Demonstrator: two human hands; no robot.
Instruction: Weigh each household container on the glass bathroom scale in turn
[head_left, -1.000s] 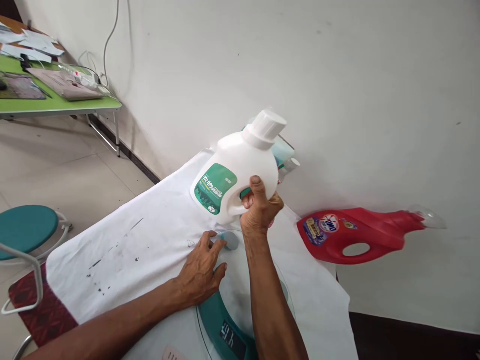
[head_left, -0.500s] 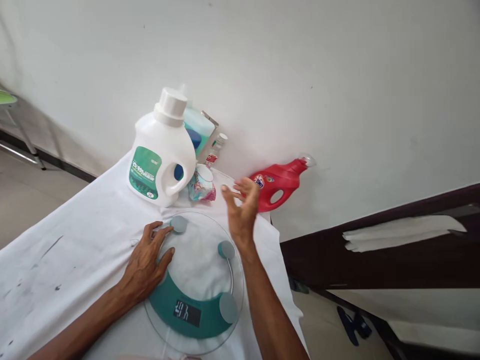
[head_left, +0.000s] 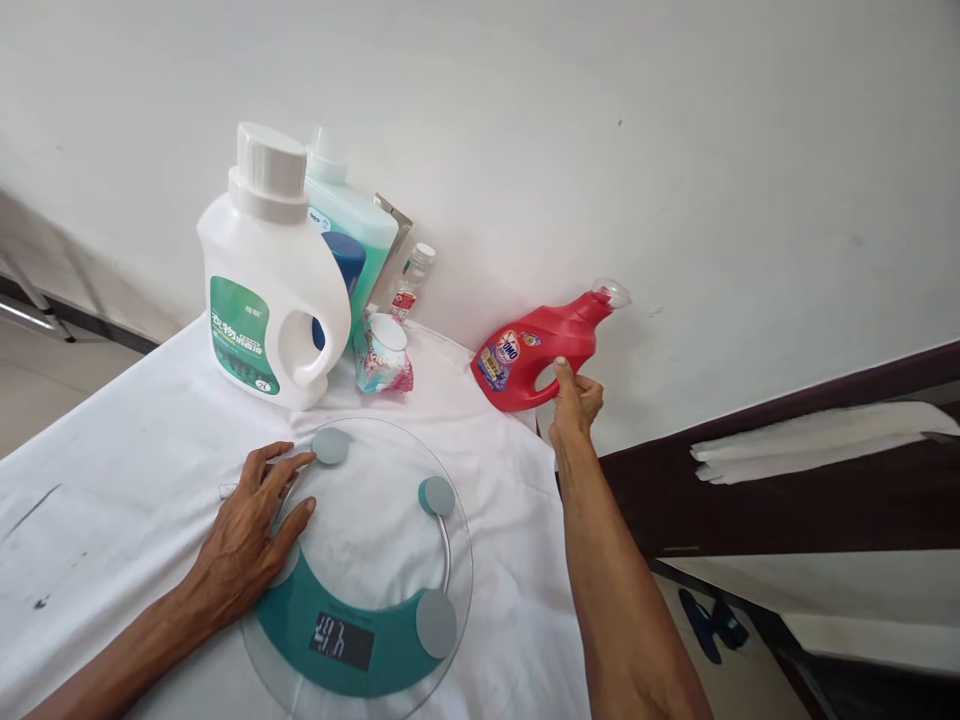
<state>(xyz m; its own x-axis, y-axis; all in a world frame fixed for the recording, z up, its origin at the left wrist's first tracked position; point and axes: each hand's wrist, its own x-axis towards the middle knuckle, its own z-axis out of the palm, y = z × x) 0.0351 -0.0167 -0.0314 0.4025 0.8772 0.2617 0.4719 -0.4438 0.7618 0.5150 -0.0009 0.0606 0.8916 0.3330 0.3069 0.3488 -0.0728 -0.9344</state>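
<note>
My left hand (head_left: pixel 251 525) rests on the left rim of a round glass scale (head_left: pixel 375 540), fingers spread and nothing held. Green trim with a lit display (head_left: pixel 343 640) runs along the scale's near side, and the glass bears nothing but that hand. At the right, my right hand (head_left: pixel 576 405) closes on the handle of a red OMO detergent bottle (head_left: pixel 525 355), thumb on top and fingers curled behind. The bottle leans over at the table's far right corner, its clear cap up and to the right. Part of the grip is hidden.
A big white detergent bottle (head_left: pixel 274 270) stands at the back left. Behind it are a green-tinted bottle (head_left: pixel 371 235), a small clear bottle (head_left: pixel 411 280) and a crumpled colourful packet (head_left: pixel 382 355). White cloth (head_left: pixel 510 540) covers the table; a wall stands behind. Dark slippers (head_left: pixel 712 625) lie on the floor.
My right hand has moved right from above the scale's far edge to the red bottle and taken hold of its handle. My left hand stays on the scale rim. The view has shifted.
</note>
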